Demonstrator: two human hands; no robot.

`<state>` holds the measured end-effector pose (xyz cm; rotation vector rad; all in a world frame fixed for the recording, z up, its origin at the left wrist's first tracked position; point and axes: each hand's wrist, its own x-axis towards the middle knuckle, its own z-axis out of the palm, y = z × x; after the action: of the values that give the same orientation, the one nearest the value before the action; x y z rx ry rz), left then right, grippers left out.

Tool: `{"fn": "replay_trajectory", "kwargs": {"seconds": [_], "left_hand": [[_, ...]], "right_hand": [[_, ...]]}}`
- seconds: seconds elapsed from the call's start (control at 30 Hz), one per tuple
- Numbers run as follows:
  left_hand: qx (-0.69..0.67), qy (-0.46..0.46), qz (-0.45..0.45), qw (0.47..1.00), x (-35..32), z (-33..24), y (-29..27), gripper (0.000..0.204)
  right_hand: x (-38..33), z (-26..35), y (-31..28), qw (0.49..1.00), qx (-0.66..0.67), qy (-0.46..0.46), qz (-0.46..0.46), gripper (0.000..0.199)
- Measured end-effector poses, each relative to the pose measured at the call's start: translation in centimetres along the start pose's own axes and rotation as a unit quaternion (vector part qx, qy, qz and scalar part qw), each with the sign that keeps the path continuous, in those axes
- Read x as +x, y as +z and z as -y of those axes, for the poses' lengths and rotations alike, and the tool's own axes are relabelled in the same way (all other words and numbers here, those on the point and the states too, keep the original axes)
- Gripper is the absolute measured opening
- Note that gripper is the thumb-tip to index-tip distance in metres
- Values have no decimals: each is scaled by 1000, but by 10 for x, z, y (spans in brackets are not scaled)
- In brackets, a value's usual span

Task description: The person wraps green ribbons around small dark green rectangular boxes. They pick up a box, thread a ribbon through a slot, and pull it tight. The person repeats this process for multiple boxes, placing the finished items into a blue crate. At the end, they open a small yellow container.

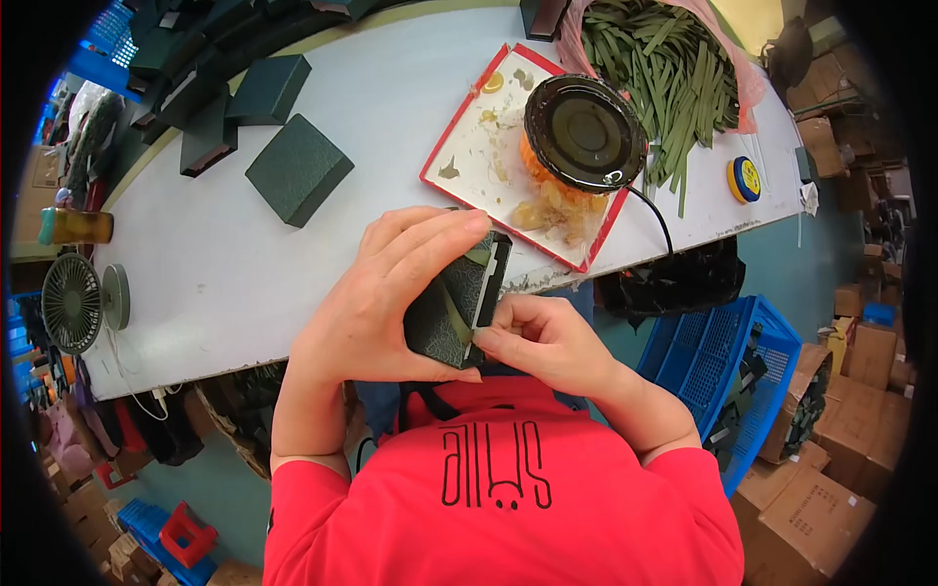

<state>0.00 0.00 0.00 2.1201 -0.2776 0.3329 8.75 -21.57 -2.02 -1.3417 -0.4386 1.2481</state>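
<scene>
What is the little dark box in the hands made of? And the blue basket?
The small dark green box looks like stiff cardboard wrapped in textured paper: matte, patterned surface, with a pale edge showing. Both the left hand and the right hand grip it. The blue basket looks like moulded plastic: shiny, with a regular grid of holes.

So I've got this small dark green textured box (451, 308) tilted up on edge, just off the table's near edge; a green strip runs across its face; its pale inner edge faces right, lid slightly open.
</scene>
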Motion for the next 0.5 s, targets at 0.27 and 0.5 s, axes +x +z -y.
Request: {"fn": "replay_trajectory", "kwargs": {"seconds": [0.27,0.5], "left_hand": [[77,30,18,996,4,-6,0,92],[162,27,11,986,8,-10,4,87]], "right_hand": [[5,8,0,996,-88,29,3,26],[8,14,-9,988,-152,25,2,26]]}}
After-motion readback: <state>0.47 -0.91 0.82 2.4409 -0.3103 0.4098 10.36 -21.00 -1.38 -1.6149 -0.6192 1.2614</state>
